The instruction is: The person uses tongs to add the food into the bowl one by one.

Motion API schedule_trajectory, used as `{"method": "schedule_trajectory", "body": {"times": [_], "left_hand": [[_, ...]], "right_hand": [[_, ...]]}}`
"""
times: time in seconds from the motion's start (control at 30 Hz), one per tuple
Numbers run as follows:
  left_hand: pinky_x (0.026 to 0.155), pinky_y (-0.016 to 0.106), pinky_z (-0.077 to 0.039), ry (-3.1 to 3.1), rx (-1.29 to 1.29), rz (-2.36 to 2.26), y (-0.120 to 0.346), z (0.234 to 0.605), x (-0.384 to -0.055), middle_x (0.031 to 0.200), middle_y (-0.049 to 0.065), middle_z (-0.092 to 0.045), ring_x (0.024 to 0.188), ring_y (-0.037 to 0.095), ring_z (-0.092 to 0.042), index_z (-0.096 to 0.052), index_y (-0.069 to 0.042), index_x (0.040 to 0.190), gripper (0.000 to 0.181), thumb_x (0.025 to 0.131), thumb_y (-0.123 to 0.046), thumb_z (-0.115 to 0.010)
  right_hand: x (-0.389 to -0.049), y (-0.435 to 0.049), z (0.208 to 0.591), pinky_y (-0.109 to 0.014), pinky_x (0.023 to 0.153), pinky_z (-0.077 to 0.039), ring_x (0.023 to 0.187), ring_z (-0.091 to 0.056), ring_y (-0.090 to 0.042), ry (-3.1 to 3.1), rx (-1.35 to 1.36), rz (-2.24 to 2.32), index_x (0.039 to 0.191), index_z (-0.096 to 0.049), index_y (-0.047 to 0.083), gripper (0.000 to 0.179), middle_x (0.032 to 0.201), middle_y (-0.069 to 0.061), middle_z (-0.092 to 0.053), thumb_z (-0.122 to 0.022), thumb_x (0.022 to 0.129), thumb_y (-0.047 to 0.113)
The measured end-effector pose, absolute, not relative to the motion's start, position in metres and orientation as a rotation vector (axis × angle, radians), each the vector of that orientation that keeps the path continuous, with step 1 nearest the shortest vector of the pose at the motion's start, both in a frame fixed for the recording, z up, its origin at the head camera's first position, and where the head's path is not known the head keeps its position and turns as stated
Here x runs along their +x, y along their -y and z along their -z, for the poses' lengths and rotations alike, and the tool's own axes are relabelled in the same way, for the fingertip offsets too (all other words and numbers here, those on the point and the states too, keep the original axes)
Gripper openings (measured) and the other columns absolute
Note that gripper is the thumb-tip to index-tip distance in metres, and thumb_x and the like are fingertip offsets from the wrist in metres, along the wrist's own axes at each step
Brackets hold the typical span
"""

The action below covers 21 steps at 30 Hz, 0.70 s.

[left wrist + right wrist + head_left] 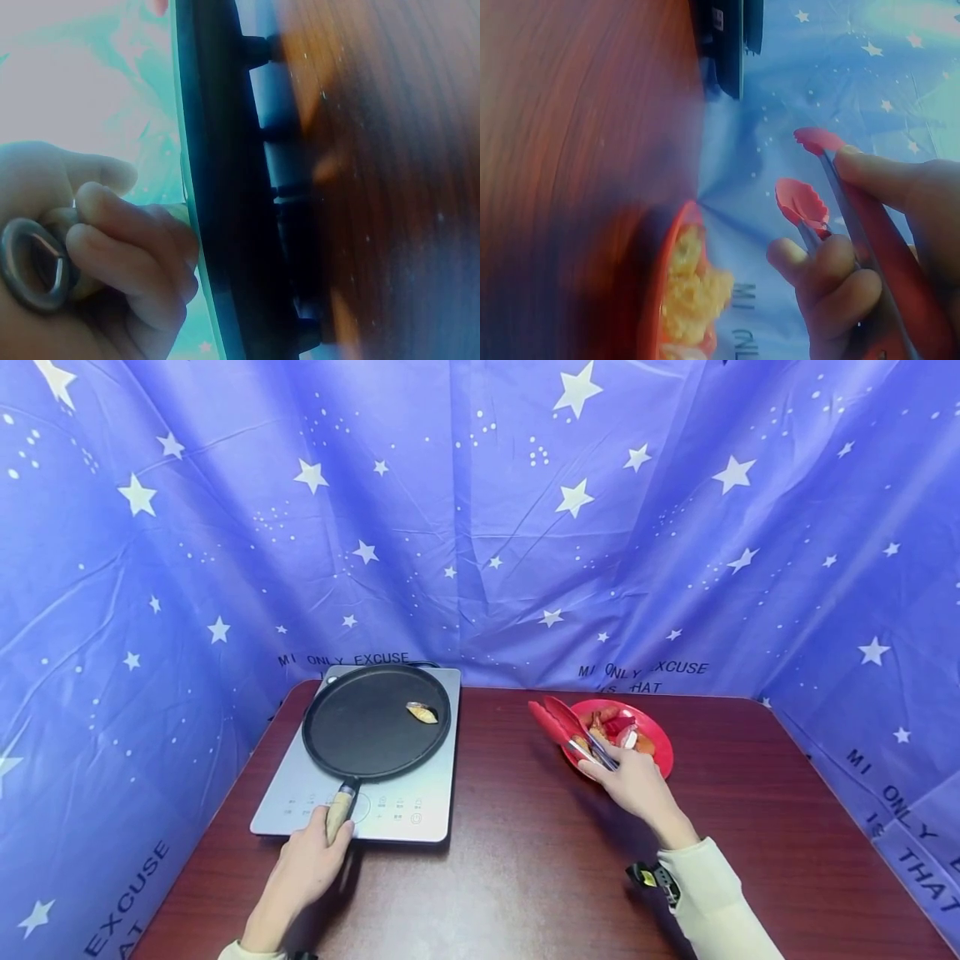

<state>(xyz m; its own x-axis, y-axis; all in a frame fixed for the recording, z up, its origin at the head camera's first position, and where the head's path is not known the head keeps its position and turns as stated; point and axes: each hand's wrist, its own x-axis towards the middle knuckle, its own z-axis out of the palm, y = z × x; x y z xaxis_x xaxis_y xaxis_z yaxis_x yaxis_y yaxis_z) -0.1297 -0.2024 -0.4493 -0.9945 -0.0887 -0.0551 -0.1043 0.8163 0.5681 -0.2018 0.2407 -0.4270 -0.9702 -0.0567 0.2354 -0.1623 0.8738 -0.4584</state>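
My left hand [309, 862] grips the wooden handle [339, 814] of a flat black frying pan [367, 722], its fingers curled round it in the left wrist view. Toward the pan's right side lies one small yellowish food piece [422, 713] with a dark spot. In my right hand [637, 783] is a pair of tongs [870, 247] with red scalloped tips, spread apart with nothing between them. The tongs point to the left, above the near left part of a red plate [663, 752]. Several food pieces [694, 300], some golden and crusty, are heaped on that plate.
The pan sits on a silver induction cooker [285, 793] with touch markings along its front, at the left of the dark red-brown table [517, 860]. A blue curtain [495, 510] with white stars hangs behind and at both sides.
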Motion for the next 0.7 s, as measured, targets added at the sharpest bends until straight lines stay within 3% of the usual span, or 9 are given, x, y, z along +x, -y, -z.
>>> {"method": "schedule_trajectory", "body": {"times": [0.2,0.5,0.7], "left_hand": [[0.048,0.034,-0.036,-2.961,-0.166,-0.935,0.202,0.449,-0.129,0.063,0.007,-0.045,0.054,0.021,-0.047,-0.044,0.001,0.11,0.035,0.095,-0.03,-0.05],[0.048,0.035,-0.036,-2.953,-0.151,-0.944,0.202,0.45,-0.128,0.062,0.007,-0.044,0.055,0.021,-0.047,-0.044,0.001,0.108,0.037,0.095,-0.033,-0.05],[0.047,0.035,-0.037,-2.97,-0.152,-0.94,0.202,0.45,-0.13,0.062,0.007,-0.044,0.054,0.022,-0.047,-0.044,0.0,0.106,0.033,0.095,-0.031,-0.05]], "right_hand": [[-0.191,-0.256,0.428,-0.052,0.071,-0.047,0.077,-0.062,-0.036,2.838,0.129,-0.672,0.118,-0.063,-0.002,0.058,0.084,-0.017,-0.066,-0.066,0.085,0.046],[-0.176,-0.278,0.433,-0.055,0.075,-0.044,0.087,-0.059,-0.042,2.912,-0.009,-0.653,0.123,-0.057,-0.006,0.067,0.105,-0.029,-0.062,-0.064,0.085,0.048],[-0.171,-0.288,0.431,-0.056,0.072,-0.044,0.084,-0.058,-0.044,2.928,-0.064,-0.606,0.125,-0.055,-0.006,0.069,0.101,-0.031,-0.061,-0.063,0.085,0.05]]}}
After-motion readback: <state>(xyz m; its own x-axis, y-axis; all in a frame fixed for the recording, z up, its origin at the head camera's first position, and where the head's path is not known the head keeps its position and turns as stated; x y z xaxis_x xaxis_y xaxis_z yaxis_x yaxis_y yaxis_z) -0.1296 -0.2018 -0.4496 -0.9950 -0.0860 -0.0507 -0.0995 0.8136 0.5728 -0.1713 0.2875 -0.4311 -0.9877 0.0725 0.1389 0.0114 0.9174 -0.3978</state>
